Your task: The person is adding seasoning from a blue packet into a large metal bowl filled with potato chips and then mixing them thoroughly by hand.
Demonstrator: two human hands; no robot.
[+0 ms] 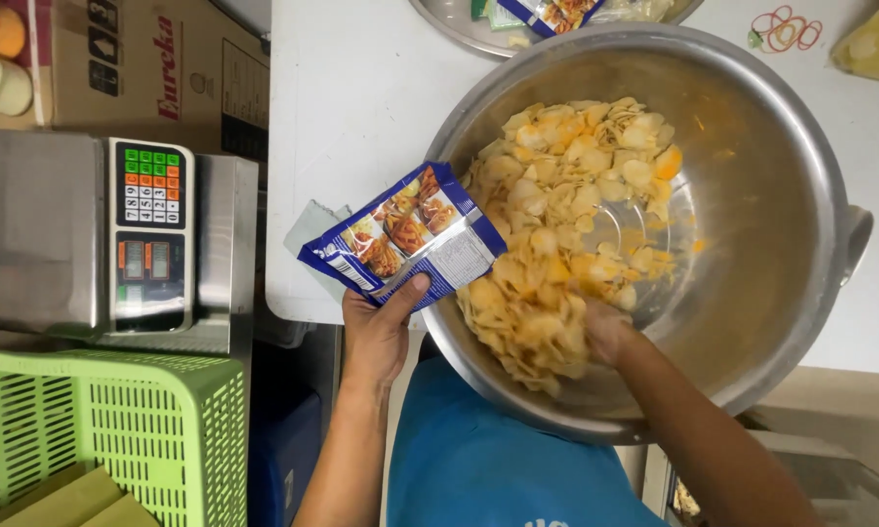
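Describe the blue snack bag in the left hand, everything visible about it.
The blue snack bag is a glossy, flat plastic-looking pouch, dark blue with a white panel and pictures of food on its face. It lies tilted, one end against the rim of the big steel bowl, by the pale crackers. The left hand grips its lower edge, thumb on top. Whether it is open cannot be told.
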